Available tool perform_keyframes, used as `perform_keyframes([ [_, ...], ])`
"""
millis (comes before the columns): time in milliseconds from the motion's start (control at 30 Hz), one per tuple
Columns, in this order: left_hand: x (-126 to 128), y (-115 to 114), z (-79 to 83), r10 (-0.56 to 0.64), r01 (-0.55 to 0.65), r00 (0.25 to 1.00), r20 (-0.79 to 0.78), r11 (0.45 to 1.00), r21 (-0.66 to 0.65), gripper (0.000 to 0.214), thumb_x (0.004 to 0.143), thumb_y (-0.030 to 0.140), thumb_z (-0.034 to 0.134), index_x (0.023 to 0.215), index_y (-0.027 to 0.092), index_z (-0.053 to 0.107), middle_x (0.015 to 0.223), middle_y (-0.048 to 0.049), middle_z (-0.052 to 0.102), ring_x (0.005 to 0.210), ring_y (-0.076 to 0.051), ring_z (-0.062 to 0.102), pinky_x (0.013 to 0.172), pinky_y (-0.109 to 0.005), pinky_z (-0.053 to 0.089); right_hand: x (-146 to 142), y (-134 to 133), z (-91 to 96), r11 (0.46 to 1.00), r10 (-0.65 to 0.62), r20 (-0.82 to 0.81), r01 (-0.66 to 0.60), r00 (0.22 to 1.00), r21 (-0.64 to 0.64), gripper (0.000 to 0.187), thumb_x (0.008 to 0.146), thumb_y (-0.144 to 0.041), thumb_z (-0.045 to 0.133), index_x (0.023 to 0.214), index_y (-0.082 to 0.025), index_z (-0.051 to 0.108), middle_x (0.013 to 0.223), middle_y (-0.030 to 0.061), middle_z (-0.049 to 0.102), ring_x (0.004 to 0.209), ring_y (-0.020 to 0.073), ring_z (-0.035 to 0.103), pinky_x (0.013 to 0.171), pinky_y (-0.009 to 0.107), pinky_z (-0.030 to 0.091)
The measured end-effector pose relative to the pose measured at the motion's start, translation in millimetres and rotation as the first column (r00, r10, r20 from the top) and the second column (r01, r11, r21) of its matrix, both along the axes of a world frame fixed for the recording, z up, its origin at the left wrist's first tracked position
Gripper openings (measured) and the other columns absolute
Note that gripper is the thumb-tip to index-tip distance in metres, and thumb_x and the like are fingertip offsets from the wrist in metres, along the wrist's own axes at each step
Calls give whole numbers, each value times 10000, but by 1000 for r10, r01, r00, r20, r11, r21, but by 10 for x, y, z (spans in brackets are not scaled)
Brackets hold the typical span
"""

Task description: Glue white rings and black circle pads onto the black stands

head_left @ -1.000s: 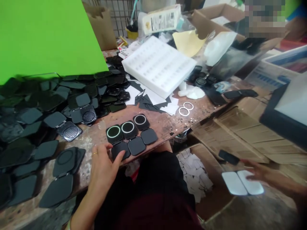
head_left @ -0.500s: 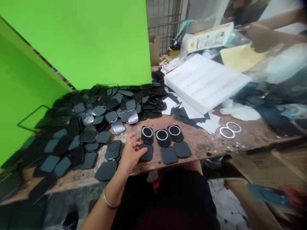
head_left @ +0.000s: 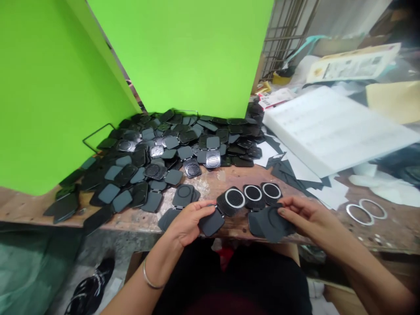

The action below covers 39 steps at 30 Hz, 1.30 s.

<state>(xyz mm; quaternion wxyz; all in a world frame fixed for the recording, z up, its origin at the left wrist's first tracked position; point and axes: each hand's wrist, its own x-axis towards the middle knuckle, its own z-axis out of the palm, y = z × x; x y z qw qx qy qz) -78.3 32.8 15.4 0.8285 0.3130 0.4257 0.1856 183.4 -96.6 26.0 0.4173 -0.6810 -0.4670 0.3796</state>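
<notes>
My left hand (head_left: 188, 222) pinches the lower flap of a black hinged two-panel piece (head_left: 212, 223); its upper, ribbed panel carries a silver ring. Between thumb and fingers of my right hand (head_left: 310, 216) is a thin dark square sheet (head_left: 273, 225) with a round outline. That sheet covers most of the lower panels of two more hinged pieces, whose ringed upper panels (head_left: 253, 194) lie side by side on the table. Left of my left hand, another dark hinged piece (head_left: 183, 195) rests partly behind the hand.
A large heap of black hinged pieces (head_left: 151, 153) spreads over the left of the wooden table (head_left: 226, 176), against green panels (head_left: 197, 57). At the right are a white foam slab (head_left: 341, 127), dark and white paper sheets (head_left: 298, 164) and two loose silver rings (head_left: 359, 214).
My left hand has lifted the leftmost ringed piece from the table and tilted it. My right hand, earlier off to the right with a blurred dark sheet, has come in over the other two pieces.
</notes>
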Motion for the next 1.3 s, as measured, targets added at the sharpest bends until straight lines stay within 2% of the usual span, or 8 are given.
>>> perform_keyframes([
  [133,-80,-131,-42,-39,44,996,81,997,-62,397,604,265,871,911,149,647,787,-67,721,642,-199,689,679,-345,569,-289,306,-37,999,23,-61,-25,998,-36,413,779,-563,681,934,-185,618,775,40,633,673,151,587,588,253,502],
  [300,-73,-244,-106,-25,27,997,77,1000,-15,313,649,256,811,870,166,608,707,-21,683,570,-138,634,565,-239,499,-498,441,-69,997,34,-36,-36,999,-65,369,749,-521,702,903,-201,603,762,22,602,663,147,566,585,260,492],
  [400,-43,-262,-132,42,-40,996,73,999,-21,403,606,206,811,959,152,624,781,-36,711,620,-127,636,579,-220,480,-566,452,-74,996,25,-27,-27,999,-81,350,736,-506,705,877,-204,598,724,12,593,637,148,565,565,266,492],
  [533,-18,-265,-125,48,-45,995,89,998,-41,505,556,172,832,1028,122,658,800,-47,727,645,-125,636,622,-234,492,-580,444,-81,995,30,1,-29,1000,-94,311,762,-471,685,893,-205,594,751,23,628,660,155,598,595,276,513],
  [867,-8,-273,-84,24,-23,996,81,1000,-13,497,553,179,840,1029,122,710,823,-60,743,658,-124,648,628,-227,483,-597,443,-37,992,63,135,-47,989,-116,293,783,-464,640,910,-203,598,772,26,645,622,144,575,558,271,467],
  [1300,12,-297,-58,8,-9,997,73,1000,7,496,557,175,828,1034,114,705,832,-71,753,665,-120,648,637,-223,480,-602,444,-20,987,76,206,-45,976,-153,279,787,-448,607,912,-199,594,726,12,625,608,146,544,557,275,426],
])
